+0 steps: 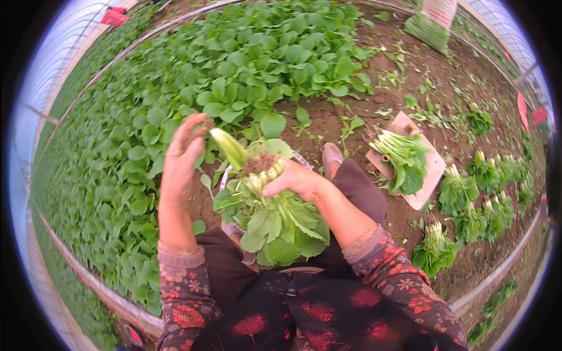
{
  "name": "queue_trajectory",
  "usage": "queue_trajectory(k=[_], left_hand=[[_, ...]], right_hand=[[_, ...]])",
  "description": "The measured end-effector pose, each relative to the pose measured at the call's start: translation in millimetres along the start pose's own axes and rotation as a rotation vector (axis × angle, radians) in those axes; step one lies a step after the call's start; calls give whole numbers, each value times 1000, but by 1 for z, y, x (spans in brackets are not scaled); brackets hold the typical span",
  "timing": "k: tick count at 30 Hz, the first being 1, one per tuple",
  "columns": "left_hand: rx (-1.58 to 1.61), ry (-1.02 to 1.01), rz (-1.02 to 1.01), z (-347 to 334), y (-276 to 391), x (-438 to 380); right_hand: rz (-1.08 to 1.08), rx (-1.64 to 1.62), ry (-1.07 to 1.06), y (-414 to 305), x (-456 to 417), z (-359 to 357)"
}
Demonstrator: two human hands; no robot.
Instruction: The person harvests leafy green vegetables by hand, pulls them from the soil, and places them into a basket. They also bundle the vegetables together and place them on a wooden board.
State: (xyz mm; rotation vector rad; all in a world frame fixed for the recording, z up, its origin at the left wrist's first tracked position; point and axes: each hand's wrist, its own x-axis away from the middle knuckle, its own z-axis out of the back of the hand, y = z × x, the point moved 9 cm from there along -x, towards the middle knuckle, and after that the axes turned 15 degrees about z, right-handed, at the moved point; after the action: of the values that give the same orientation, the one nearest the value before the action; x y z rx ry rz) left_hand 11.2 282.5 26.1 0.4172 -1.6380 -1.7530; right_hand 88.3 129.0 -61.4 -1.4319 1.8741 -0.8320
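In front of my lap, my right hand (295, 179) grips a bunch of leafy greens (281, 223) around its pale stems. Its leaves hang toward me, and soil-covered roots (262, 162) face away. One thick pale stalk (229, 148) sticks out from the bunch toward the upper left. By that stalk's root end is my left hand (186, 142), raised, fingers bent. Some brown soil or root shows at its fingertips; blur hides whether they pinch it. Another loose bunch of greens (401, 160) lies across a pale board (423, 180) on the ground to the right.
A dense bed of growing greens (246, 57) spreads ahead and left. Several tied bunches (434, 252) stand on the soil at right, roots up. A green-and-white woven sack (432, 26) stands at the far right. My shoes (332, 154) rest near the bed. Plastic greenhouse walls (48, 87) curve around.
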Motion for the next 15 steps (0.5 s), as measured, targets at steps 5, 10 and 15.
queue_trajectory(k=[5,10,15], left_hand=[[545,-469,28,-65,-3,12],[278,28,-145,-14,13,3],[-73,121,132,-46,-47,0]], right_hand=[[40,-83,27,-5,-1,-6],[150,-103,128,-16,0,8],[247,-82,340,-17,2,35]])
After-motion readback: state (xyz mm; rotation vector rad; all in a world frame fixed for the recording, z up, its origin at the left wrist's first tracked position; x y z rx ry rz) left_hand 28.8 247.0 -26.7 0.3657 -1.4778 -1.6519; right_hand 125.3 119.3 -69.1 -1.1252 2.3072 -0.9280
